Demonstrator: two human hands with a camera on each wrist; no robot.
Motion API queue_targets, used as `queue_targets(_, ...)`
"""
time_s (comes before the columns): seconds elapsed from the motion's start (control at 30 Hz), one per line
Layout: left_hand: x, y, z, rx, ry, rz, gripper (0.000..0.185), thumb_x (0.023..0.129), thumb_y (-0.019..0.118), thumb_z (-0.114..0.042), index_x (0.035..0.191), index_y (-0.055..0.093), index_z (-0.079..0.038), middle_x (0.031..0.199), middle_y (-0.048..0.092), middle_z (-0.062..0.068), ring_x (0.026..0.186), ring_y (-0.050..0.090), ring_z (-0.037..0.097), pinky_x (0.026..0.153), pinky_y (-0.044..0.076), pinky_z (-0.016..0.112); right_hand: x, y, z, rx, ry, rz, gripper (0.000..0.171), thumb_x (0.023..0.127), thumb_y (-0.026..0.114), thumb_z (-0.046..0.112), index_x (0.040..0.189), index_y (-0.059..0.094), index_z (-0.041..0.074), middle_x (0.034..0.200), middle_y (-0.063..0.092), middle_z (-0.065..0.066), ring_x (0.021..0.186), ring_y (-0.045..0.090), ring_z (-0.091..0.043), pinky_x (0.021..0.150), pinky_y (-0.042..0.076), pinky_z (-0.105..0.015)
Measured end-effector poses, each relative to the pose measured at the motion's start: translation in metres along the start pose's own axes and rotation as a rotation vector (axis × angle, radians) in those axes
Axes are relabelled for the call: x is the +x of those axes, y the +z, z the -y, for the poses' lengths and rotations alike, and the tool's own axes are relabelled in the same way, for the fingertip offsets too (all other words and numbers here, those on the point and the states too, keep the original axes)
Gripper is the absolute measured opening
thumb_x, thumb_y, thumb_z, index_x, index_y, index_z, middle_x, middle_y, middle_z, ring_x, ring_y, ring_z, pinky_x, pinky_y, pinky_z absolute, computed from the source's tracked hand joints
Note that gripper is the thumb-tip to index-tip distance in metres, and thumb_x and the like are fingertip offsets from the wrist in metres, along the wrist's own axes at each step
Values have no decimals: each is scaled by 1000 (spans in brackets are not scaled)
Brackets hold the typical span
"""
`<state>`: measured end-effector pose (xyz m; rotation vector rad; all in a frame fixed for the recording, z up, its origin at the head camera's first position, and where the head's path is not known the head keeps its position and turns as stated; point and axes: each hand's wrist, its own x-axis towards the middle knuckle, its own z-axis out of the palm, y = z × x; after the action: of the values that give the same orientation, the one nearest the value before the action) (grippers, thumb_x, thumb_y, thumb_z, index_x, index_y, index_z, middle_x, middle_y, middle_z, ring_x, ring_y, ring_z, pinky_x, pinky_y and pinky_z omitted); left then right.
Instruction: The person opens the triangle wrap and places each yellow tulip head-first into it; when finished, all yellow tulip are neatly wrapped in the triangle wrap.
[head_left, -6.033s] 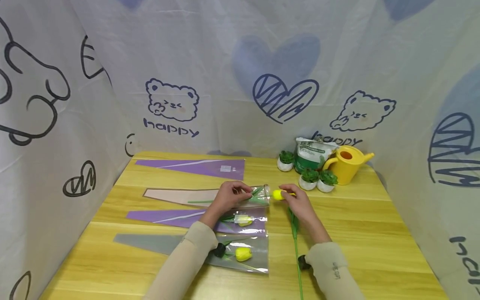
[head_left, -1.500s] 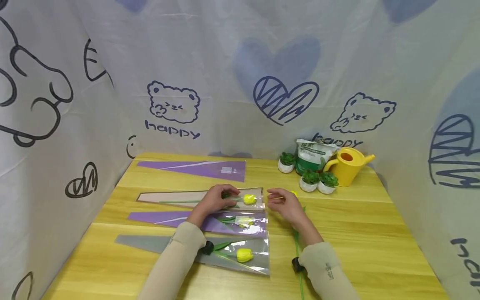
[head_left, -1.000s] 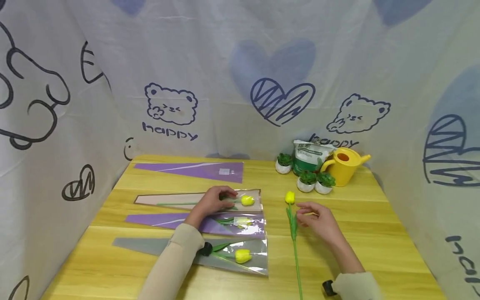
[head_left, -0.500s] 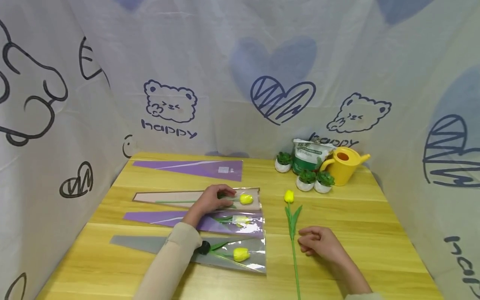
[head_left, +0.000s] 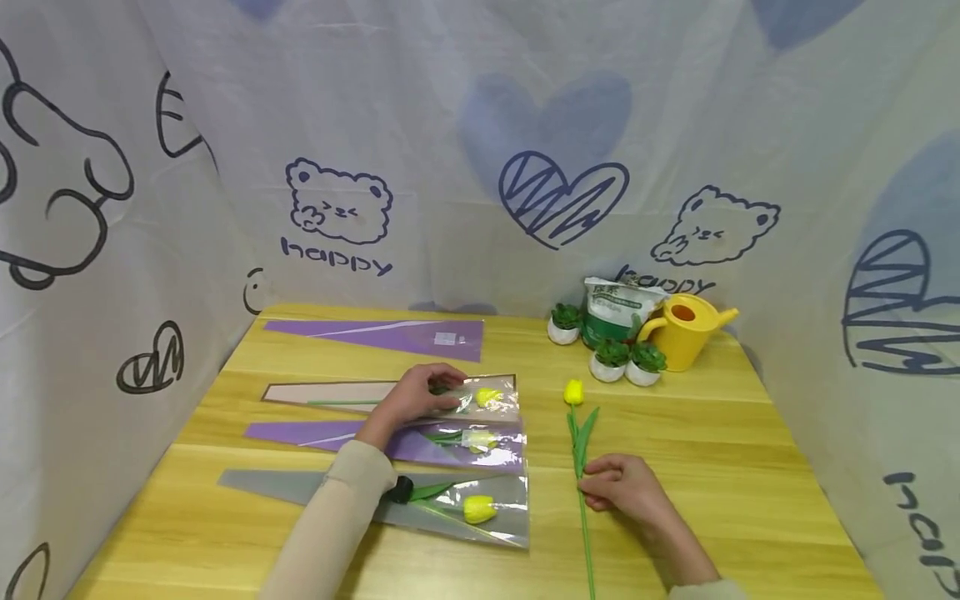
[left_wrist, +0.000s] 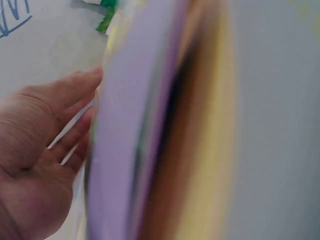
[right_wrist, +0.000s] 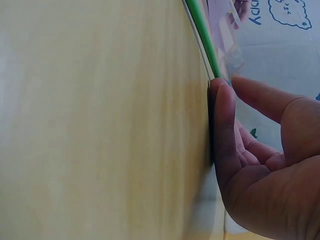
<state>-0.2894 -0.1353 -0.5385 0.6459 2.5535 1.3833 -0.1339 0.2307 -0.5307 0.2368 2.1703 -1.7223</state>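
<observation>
Four tapering flower sleeves lie across the left half of the table (head_left: 720, 433), narrow ends toward its left edge. The grey sleeve (head_left: 277, 484) lies nearest the front edge, the upper purple sleeve (head_left: 390, 335) near the back edge; the lower purple sleeve (head_left: 300, 435) and the brown-bordered beige sleeve (head_left: 322, 389) are between. All but the upper purple sleeve contain a yellow tulip (head_left: 479, 509). The left hand (head_left: 420, 393) rests on the beige sleeve, thumb and fingers apart, beside the blossom inside; its wrist view is blurred.

Right of the sleeves, a loose yellow tulip (head_left: 581, 450) lies on bare wood, blossom toward the back edge, stem running toward the front edge. The right hand (head_left: 622, 490) has thumb and forefinger at its stem just below the leaves; whether they pinch it I cannot tell.

Near the back right corner, three potted succulents (head_left: 611, 360) stand around a white-and-green bag (head_left: 617, 312), with a yellow watering can (head_left: 686, 335) beside it.
</observation>
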Motion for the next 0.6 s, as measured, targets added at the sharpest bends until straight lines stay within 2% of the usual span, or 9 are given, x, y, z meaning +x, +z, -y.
queue_targets(0.13,6,-13,-4,18,31,-64,39,91,80,-12,128,70,-5,125,74,10,120,65,31,109,47,50,3,0,0,-24,-15,18,36,89,76,-1,116,60,-17,83,77,-11,67,71,-14,61,61,-27)
queue_targets(0.23,17,-25,-5,16,8,-112,36,94,75,-10,129,69,-4,128,72,13,125,61,36,112,44,52,6,-2,-1,-49,-29,25,35,88,77,-1,114,61,-17,81,76,-11,65,71,-14,58,60,-27)
queue_targets(0.47,40,-52,9,85,-113,-226,33,99,68,-7,132,67,-4,138,65,17,133,55,41,115,40,56,15,-1,-3,-69,-6,20,32,84,81,1,108,63,-12,75,74,-9,61,70,-13,55,58,-25)
queue_targets(0.6,45,-57,21,76,-197,-185,38,101,66,-12,138,62,-6,143,62,18,133,55,40,116,40,56,15,-4,-3,-78,-2,24,31,84,81,1,107,63,-12,76,75,-10,62,70,-14,56,58,-26)
